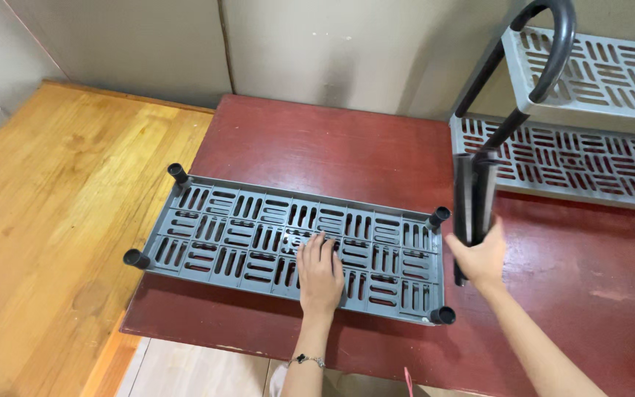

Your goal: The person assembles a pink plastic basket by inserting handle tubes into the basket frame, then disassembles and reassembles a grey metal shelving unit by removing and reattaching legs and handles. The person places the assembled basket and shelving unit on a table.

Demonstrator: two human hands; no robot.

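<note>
The grey slotted shelf panel [288, 246] lies flat on the dark red table [317, 147], and everything else is placed from it. The left hand [320, 273] is palm down on the panel's near middle, fingers spread and pressing flat on the slats, gripping nothing. A thin bracelet [304, 359] sits on that wrist, just off the panel's near edge.

Four short black sockets mark the panel's corners: one at the far left [178, 173], one at the near left [135, 258], one at the far right [439, 217] and one at the near right [443, 315].

Just past the panel's right end, the right hand [481, 257] is wrapped tight around a bundle of black tubes [472, 198], held roughly upright, lower ends close to the far-right socket. How many tubes are in the fist I cannot tell.

Further right of the panel and beyond it stands a shelf rack [589, 117] with two matching grey tiers, a curved black handle bar [553, 44] arching over its near corner.

To the panel's left, a light wooden tabletop [60, 220] butts against the red table. Behind the panel runs a plain beige wall [295, 51].
</note>
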